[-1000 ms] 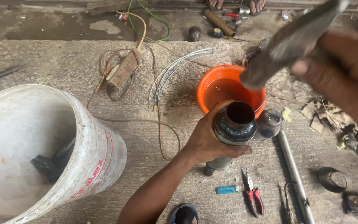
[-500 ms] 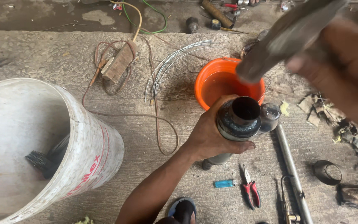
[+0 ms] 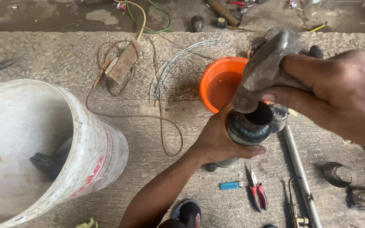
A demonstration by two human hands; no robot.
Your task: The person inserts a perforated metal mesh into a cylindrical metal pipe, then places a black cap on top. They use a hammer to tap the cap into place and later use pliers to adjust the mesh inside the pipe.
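My left hand (image 3: 216, 141) grips a dark upright metal cylinder (image 3: 248, 126) just below its open round top, with its lower end resting on the concrete floor. My right hand (image 3: 339, 95) is closed around a grey metal hammer (image 3: 267, 65), whose head touches the rim of the cylinder's opening. Directly behind the cylinder stands an orange bowl (image 3: 216, 84) holding some liquid.
A large white plastic bucket (image 3: 43, 147) lies tilted at left. Wires and a wooden block (image 3: 123, 63) lie behind. A blue lighter (image 3: 230, 185), red pliers (image 3: 256, 192), a metal rod (image 3: 298, 169) and a metal ring (image 3: 336, 174) lie on the floor at right.
The hammer in my right hand has come down from above the orange bowl onto the cylinder's open top. My left hand keeps holding the cylinder in place.
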